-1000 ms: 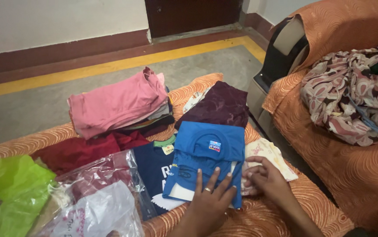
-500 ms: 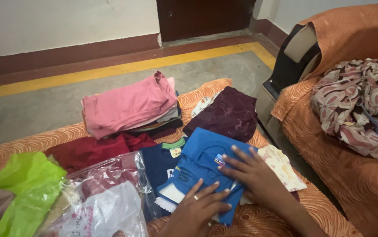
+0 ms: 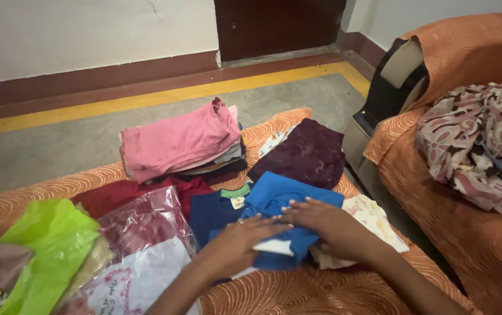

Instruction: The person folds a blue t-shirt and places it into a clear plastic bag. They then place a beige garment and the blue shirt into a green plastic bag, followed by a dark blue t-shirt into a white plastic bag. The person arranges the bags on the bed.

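Both hands lie flat and unclenched, grasping nothing: left hand point(image 3: 240, 238) and right hand point(image 3: 321, 220) press a folded blue garment point(image 3: 280, 201) at centre, on an orange patterned bed cover point(image 3: 332, 291). A small yellow neck label point(image 3: 238, 202) sits at its 9 o'clock. Clear plastic packages point(image 3: 140, 233) and a lime-green bag point(image 3: 49, 239) lie further toward 9 o'clock; a pink-topped folded stack point(image 3: 178, 140) at 11 o'clock. Grey floor with yellow stripe point(image 3: 163, 96) beyond.

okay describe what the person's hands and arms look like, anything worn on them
Both forearms are bare, with no sleeves in view. The left hand wears a thin ring on one finger. The right hand shows no ring or band; its nails look short and pale. No watch or bracelet shows.
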